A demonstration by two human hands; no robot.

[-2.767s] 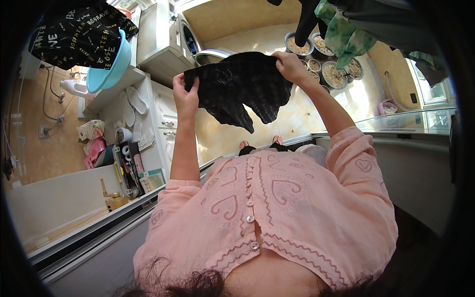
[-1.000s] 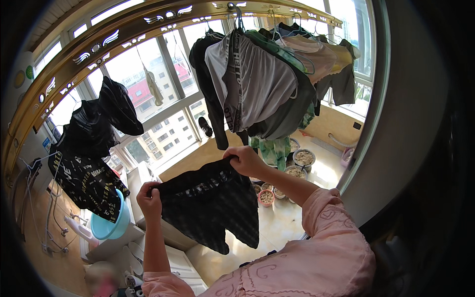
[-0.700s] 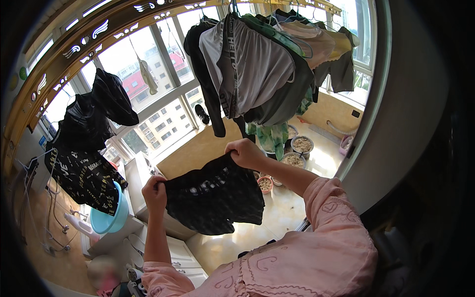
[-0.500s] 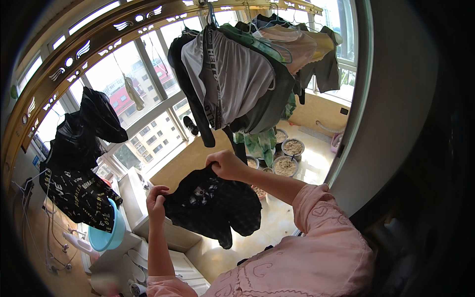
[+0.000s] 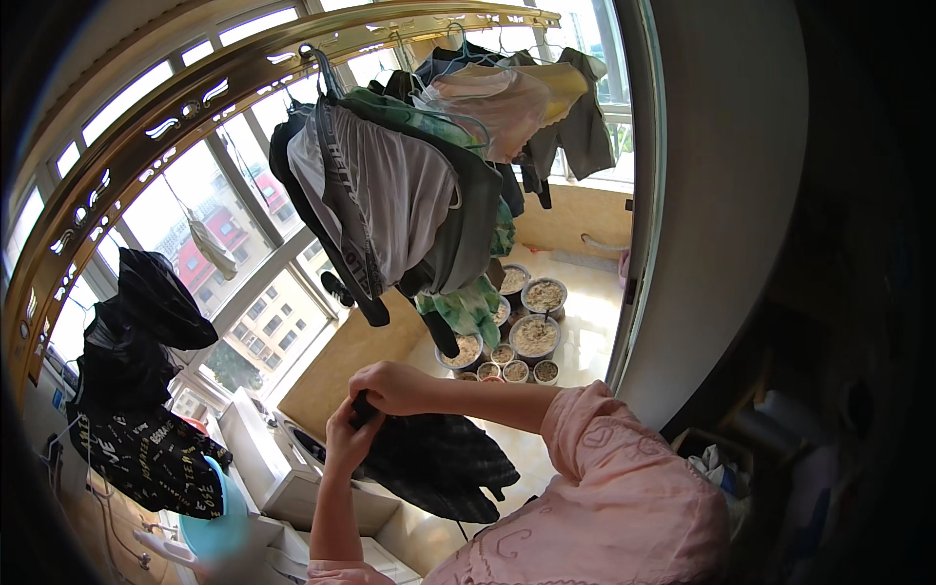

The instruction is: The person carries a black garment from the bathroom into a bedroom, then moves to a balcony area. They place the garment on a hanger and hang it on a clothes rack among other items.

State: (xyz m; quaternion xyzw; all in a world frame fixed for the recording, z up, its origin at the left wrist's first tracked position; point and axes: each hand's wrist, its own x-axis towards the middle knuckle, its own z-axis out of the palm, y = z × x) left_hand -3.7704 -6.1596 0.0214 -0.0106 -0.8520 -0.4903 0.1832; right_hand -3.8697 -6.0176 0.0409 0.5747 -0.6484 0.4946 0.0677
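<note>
A pair of black shorts (image 5: 439, 470) hangs down in front of me, gripped at the waistband by both hands. My left hand (image 5: 349, 431) is closed on the gathered waistband. Right against it, my right hand (image 5: 386, 389) also has its fingers wrapped round the bunched cloth. Between the hands only a small dark bit of the waistband shows. The shorts' legs droop to the lower right, their far side hidden.
Overhead, a gold drying rail (image 5: 117, 190) carries a grey-and-white garment (image 5: 390, 190) and other clothes. Black clothing (image 5: 146, 390) hangs at left, above a light blue basin (image 5: 216, 526). Several soil-filled pots (image 5: 536, 337) stand on the floor. A door frame (image 5: 634, 214) rises at right.
My hands have come together, the left moving right and the right moving left. The waistband, stretched between them before, is now gathered. The view has shifted to the right.
</note>
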